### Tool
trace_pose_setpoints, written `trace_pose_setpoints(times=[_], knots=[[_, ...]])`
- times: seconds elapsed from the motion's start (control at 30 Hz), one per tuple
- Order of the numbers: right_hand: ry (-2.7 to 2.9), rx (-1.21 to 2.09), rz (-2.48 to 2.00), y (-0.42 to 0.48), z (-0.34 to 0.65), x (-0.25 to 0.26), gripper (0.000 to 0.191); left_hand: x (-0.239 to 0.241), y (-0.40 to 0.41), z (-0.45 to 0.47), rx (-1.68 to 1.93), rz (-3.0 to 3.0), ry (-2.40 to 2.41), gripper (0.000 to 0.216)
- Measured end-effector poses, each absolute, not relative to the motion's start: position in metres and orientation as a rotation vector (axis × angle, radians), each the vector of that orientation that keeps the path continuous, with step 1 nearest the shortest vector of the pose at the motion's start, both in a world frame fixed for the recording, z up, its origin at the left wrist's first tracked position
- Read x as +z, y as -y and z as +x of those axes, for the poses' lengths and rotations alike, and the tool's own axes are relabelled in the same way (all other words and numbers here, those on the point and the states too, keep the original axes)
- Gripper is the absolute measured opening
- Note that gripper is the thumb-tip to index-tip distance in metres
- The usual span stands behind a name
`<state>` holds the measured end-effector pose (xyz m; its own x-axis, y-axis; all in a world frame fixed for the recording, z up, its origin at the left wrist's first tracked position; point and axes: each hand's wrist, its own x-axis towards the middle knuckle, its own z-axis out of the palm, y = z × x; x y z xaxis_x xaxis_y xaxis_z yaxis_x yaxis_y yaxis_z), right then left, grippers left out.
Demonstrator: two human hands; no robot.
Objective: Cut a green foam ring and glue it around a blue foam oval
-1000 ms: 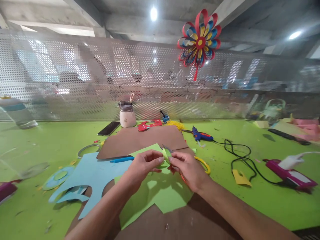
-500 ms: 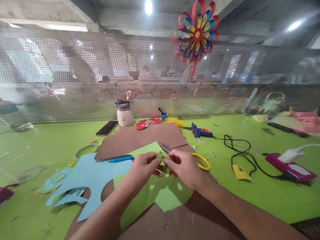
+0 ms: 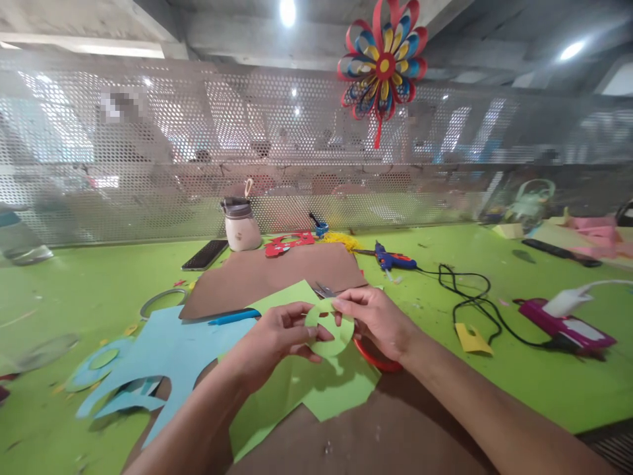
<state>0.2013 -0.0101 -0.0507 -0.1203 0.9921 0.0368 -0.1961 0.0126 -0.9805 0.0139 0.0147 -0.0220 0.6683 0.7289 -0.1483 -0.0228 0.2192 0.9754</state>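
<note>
Both my hands hold up a small round green paper cutout (image 3: 330, 328) above the table. My left hand (image 3: 277, 340) pinches its left edge and my right hand (image 3: 376, 320) pinches its top right edge. Below them lies a larger green paper sheet (image 3: 316, 389) with cut-away edges, on brown paper (image 3: 277, 274). Scissors with a red-orange handle (image 3: 376, 359) lie under my right hand, their blades (image 3: 324, 289) pointing away. A light blue cut sheet (image 3: 163, 349) and a blue pen (image 3: 235, 318) lie left of my left hand.
A white jar (image 3: 241, 224), a phone (image 3: 204, 254), red cutouts (image 3: 288, 243) and a blue glue gun (image 3: 390, 258) with a black cord (image 3: 469, 290) sit farther back. A pink device (image 3: 568, 326) lies right. A perforated metal screen (image 3: 148, 165) bounds the green table (image 3: 494, 382); a paper flower (image 3: 382, 66) hangs on it.
The folded green piece between my fingers has been opened out into a flat round cutout. My hands moved slightly apart; the view shifted a little.
</note>
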Motion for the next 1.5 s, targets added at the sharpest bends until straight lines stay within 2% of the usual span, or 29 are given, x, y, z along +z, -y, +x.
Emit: trace_pose_setpoints(times=[0.2, 0.3, 0.43, 0.63, 0.83, 1.03, 1.33, 1.5], knots=[[1.227, 1.357, -1.008, 0.012, 0.199, -0.05, 0.022, -0.023, -0.013, 0.017, 0.634, 1.291, -0.729, 0.017], [1.201, 1.366, -0.983, 0.011, 0.199, -0.051, 0.015, -0.025, -0.011, 0.02, 0.66, 1.325, -0.751, 0.018], [1.142, 1.405, -0.914, 0.01, 0.2, -0.051, 0.021, -0.026, -0.012, 0.019, 0.742, 1.254, -0.728, 0.017], [1.13, 1.426, -0.891, 0.012, 0.2, -0.051, 0.014, -0.026, -0.016, 0.015, 0.764, 1.223, -0.779, 0.015], [1.192, 1.327, -0.936, 0.012, 0.199, -0.052, 0.015, -0.02, -0.012, 0.017, 0.638, 1.334, -0.73, 0.017], [1.251, 1.195, -0.986, 0.015, 0.197, -0.048, 0.013, -0.022, -0.014, 0.017, 0.678, 1.488, -0.859, 0.022], [1.19, 1.457, -0.89, 0.02, 0.19, -0.051, 0.018, -0.022, -0.013, 0.017, 0.958, 1.52, -0.975, 0.02], [1.171, 1.5, -0.876, 0.021, 0.187, -0.055, 0.019, -0.025, -0.013, 0.016, 0.915, 1.356, -0.821, 0.017]])
